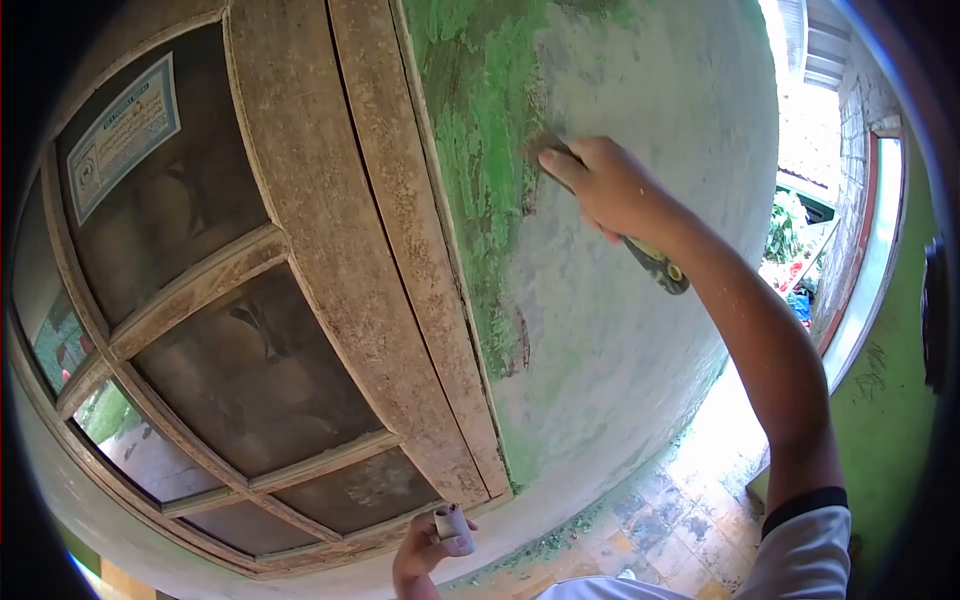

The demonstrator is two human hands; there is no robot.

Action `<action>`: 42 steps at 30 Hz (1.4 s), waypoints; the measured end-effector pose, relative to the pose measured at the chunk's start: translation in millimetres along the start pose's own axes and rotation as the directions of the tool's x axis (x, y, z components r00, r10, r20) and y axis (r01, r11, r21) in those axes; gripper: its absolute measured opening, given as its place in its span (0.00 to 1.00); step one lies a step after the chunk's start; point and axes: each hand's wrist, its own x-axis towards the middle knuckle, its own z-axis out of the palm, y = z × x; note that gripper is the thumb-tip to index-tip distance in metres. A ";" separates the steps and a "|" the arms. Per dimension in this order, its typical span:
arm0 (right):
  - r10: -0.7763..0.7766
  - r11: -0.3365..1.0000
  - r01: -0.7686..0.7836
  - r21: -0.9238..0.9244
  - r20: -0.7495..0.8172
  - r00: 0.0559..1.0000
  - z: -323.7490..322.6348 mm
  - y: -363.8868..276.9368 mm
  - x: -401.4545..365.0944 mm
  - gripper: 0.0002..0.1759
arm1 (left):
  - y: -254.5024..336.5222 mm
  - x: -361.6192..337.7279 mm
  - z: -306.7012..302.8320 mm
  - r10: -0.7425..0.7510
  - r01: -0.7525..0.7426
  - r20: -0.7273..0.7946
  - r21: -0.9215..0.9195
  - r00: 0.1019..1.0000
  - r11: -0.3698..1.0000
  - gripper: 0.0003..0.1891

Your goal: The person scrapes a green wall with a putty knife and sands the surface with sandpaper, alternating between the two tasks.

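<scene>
My right hand (615, 190) is closed around a paint scraper (655, 265) with a dark handle that has light rings near its butt end. Its blade, partly blurred, meets the wall (620, 300) at the ragged border between bright green paint (490, 140) and a paler, scraped area. Low in the view, my left hand (425, 555) grips a short whitish tube-like piece (453, 528), held upright by the window's lower corner. What the tube is I cannot tell.
A weathered wooden window frame (340, 220) with glass panes stands left of the wall, a paper notice (125, 135) on one pane. Green paint flakes (560, 540) lie along the wall's foot on the tiled floor (665, 540). At right is an opening to the outside (800, 220).
</scene>
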 end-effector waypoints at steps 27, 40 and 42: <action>-0.063 0.865 -0.377 0.330 0.819 0.571 102.0 104.7 -190.2 0.13 | -47.7 36.5 127.8 -0.248 0.255 -0.118 0.052 0.962 0.965 0.11; -0.324 0.321 -0.775 0.544 0.832 0.450 79.9 186.9 -222.8 0.27 | -100.2 78.8 186.2 -0.065 -0.061 -0.374 -0.315 0.925 0.947 0.17; -0.349 -0.332 -0.864 0.379 0.802 0.485 71.9 200.5 -224.1 0.29 | -100.0 85.1 192.1 -0.055 -0.175 -0.458 -0.445 0.887 0.878 0.15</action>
